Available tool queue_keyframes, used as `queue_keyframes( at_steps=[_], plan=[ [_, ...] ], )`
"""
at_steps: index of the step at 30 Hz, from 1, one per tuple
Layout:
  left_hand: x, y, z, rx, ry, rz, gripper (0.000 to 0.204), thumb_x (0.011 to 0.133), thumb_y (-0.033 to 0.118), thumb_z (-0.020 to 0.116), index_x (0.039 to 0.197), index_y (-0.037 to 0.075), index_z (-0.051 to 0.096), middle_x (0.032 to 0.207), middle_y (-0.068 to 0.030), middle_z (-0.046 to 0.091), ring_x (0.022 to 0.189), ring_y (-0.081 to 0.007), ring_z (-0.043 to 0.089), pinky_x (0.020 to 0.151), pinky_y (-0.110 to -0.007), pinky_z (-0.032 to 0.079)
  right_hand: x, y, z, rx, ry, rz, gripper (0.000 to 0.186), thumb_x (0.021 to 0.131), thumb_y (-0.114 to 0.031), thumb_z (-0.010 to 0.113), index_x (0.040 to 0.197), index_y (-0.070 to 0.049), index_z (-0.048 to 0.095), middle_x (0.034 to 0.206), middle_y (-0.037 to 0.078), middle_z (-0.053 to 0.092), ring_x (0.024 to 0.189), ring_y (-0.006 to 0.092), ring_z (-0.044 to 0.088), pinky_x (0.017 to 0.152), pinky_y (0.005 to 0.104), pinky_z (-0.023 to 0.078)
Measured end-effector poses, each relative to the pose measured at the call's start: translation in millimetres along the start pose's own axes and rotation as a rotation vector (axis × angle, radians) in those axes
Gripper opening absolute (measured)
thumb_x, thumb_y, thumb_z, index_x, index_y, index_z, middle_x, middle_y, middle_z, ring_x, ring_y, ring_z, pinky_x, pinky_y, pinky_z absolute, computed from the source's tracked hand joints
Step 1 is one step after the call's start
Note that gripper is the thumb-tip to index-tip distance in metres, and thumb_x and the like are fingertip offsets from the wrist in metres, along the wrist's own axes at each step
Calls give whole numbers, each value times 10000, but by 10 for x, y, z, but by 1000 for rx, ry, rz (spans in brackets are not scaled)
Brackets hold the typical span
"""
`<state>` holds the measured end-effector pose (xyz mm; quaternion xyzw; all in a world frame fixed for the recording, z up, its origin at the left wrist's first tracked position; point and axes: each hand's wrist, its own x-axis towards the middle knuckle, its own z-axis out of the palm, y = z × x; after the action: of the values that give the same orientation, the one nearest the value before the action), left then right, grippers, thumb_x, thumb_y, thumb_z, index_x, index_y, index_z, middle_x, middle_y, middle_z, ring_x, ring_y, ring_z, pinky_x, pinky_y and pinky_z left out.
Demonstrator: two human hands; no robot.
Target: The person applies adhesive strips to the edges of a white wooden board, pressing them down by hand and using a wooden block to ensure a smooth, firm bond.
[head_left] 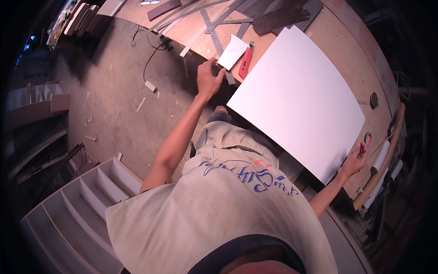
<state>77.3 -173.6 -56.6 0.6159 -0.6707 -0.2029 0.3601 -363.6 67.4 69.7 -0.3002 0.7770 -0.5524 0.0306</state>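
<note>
A large white sheet (301,100) lies across the bench in front of me, its near edge close to my body. My left hand (210,78) is at the bench's front edge, thumb and fingers apart, beside the near edge of a small white piece of paper (232,53). Whether the fingertips touch that paper, I cannot tell. A red utility knife (246,61) lies between the paper and the sheet. At the sheet's right corner is my right hand (355,160), fingers loosely bent and apart, nothing visible in them. A roll of tape (367,138) lies just beyond it.
Dark board pieces (280,18) and grey strips (230,21) cover the bench's far left. A round dark object (374,100) lies on the right, near long rolls (382,157) at the bench's edge. Behind my left arm stands a slatted wooden frame (75,201) on the floor.
</note>
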Motion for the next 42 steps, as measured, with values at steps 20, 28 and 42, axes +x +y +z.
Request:
queue_keyframes(
  at_steps=[20,28,42],
  plan=[
    [1638,32,-313,-2018,-1562,-1106,828,771,528,592,1304,-52,335,1184,-228,465,949,-246,504,836,-321,462,-1849,-2209,2397,441,-79,266,452,835,-159,619,1194,75,479,1090,180,580,1018,227,541,893,325,423],
    [895,1212,-519,-686,-2532,-779,527,963,354,392,1251,-86,358,985,-243,614,842,-342,638,740,-367,557,-2344,-2384,2693,942,453,318,683,928,-541,289,1272,45,360,1279,169,430,1066,243,499,900,354,430],
    [-1489,3363,2221,-835,-1144,1691,318,864,262,556,1120,76,591,1085,-157,620,1050,-325,563,930,-384,423,-3031,-1665,2926,1005,1188,941,303,905,-245,568,1167,-99,524,780,-46,511,671,31,468,535,198,386]
  ],
)
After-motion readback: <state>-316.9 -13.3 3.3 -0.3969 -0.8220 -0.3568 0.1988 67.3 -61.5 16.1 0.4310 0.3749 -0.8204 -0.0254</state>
